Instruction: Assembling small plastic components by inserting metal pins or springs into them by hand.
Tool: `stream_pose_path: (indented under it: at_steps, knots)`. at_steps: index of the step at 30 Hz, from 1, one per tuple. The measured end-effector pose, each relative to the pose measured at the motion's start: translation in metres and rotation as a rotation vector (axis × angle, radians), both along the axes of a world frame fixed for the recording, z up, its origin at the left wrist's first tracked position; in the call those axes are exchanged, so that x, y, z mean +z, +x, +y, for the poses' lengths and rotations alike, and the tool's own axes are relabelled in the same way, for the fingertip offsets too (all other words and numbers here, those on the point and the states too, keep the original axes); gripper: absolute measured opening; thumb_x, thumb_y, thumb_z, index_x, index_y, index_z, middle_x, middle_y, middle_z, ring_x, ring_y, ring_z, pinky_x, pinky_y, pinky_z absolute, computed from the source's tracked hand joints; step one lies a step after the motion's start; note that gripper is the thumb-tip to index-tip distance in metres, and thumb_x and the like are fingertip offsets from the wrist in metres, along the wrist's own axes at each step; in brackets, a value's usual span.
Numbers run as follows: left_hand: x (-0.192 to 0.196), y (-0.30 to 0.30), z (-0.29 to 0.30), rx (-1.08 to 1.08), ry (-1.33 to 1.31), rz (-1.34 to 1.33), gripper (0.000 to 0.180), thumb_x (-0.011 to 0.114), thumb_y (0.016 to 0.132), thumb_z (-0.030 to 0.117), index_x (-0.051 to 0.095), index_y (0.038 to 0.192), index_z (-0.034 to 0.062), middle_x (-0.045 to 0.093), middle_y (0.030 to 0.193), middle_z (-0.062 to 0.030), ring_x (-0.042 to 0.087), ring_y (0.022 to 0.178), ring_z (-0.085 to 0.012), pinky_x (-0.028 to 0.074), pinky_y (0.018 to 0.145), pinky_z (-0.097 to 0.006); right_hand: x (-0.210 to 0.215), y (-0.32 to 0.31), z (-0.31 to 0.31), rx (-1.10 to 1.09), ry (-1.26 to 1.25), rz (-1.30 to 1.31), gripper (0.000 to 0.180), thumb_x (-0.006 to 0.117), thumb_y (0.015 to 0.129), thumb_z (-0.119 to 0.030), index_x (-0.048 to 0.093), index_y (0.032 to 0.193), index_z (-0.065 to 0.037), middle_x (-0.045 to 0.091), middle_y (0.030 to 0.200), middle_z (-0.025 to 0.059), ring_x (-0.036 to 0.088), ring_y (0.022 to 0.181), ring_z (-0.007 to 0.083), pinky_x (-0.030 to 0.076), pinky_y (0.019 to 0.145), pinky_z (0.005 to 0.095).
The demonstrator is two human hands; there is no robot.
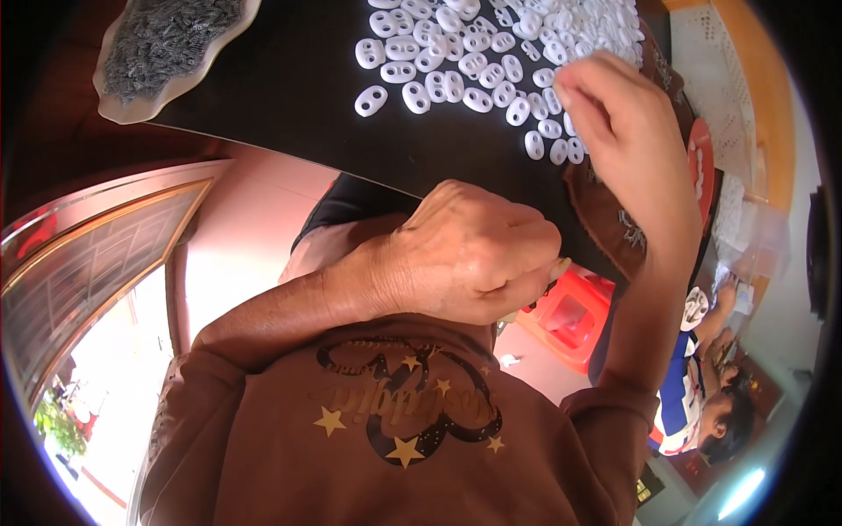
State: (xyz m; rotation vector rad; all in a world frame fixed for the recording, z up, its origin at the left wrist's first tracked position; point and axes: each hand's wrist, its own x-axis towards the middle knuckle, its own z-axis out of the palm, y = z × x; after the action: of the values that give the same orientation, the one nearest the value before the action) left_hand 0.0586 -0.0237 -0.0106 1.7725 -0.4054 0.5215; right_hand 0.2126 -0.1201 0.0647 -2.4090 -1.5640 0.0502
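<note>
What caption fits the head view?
Right hand picks among white two-hole pieces on black board; left hand fisted.

White toggles (pixel 474 61) smooth glossy plastic; board (pixel 289 96) matt black; tray (pixel 123 105) translucent plastic; springs (pixel 167 35) grey metal.

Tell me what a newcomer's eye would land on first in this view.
First, the heap of small white oval two-hole pieces spread over the black tabletop at the top, with the right hand reaching into its right edge. Below the table edge, the left hand is closed in a fist at centre. At upper left sits a pale tray of small grey metal parts.
</note>
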Motion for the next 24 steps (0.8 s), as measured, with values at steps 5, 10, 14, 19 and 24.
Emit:
stream_pose_path:
  at_steps: [5, 10, 14, 19, 24]
  knots:
    - [-0.001, 0.001, -0.002, 0.025, 0.003, -0.055, 0.023, 0.065, 0.076, 0.005, 0.049, 0.060, 0.0052, 0.044, 0.055, -0.0069, 0.048, 0.045, -0.0266, 0.035, 0.039, -0.037, 0.001, -0.032, -0.021, -0.070, -0.037, 0.172, 0.012, 0.064, 0.079, -0.001, 0.055, 0.087, 0.001, 0.051, 0.076, 0.0117, 0.053, 0.064, 0.0278, 0.042, 0.058, 0.0337]
    - [-0.002, 0.000, -0.003, 0.008, 0.002, -0.055, 0.023, 0.065, 0.077, 0.005, 0.049, 0.060, 0.0044, 0.044, 0.055, -0.0072, 0.047, 0.045, -0.0272, 0.034, 0.040, -0.037, -0.011, -0.041, -0.022, -0.056, -0.077, 0.003, 0.017, 0.065, 0.077, -0.001, 0.053, 0.088, -0.001, 0.053, 0.080, 0.0125, 0.056, 0.066, 0.0335, 0.043, 0.058, 0.0401]
    - [0.006, -0.002, -0.006, 0.013, -0.043, -0.007, 0.020, 0.064, 0.080, 0.002, 0.051, 0.065, 0.0012, 0.046, 0.057, -0.0086, 0.048, 0.048, -0.0277, 0.036, 0.043, -0.037, -0.014, -0.044, -0.024, -0.057, -0.126, -0.092, 0.015, 0.064, 0.077, -0.002, 0.052, 0.086, -0.002, 0.055, 0.081, 0.0119, 0.057, 0.069, 0.0351, 0.044, 0.059, 0.0416]
    - [0.013, -0.014, -0.001, 0.077, -0.004, 0.037, 0.010, 0.062, 0.079, -0.004, 0.056, 0.072, -0.0027, 0.049, 0.060, -0.0104, 0.049, 0.050, -0.0263, 0.037, 0.045, -0.036, -0.013, -0.043, -0.029, -0.037, -0.083, -0.103, 0.015, 0.063, 0.079, -0.004, 0.052, 0.090, -0.004, 0.055, 0.082, 0.0111, 0.057, 0.070, 0.0349, 0.044, 0.059, 0.0421]
    - [0.018, -0.018, 0.007, 0.087, 0.035, 0.114, 0.011, 0.062, 0.081, -0.002, 0.055, 0.073, -0.0027, 0.049, 0.060, -0.0100, 0.049, 0.050, -0.0253, 0.037, 0.046, -0.034, -0.014, -0.044, -0.026, -0.102, -0.014, -0.035, 0.016, 0.062, 0.080, -0.006, 0.053, 0.093, -0.005, 0.055, 0.083, 0.0106, 0.057, 0.070, 0.0350, 0.044, 0.059, 0.0430]
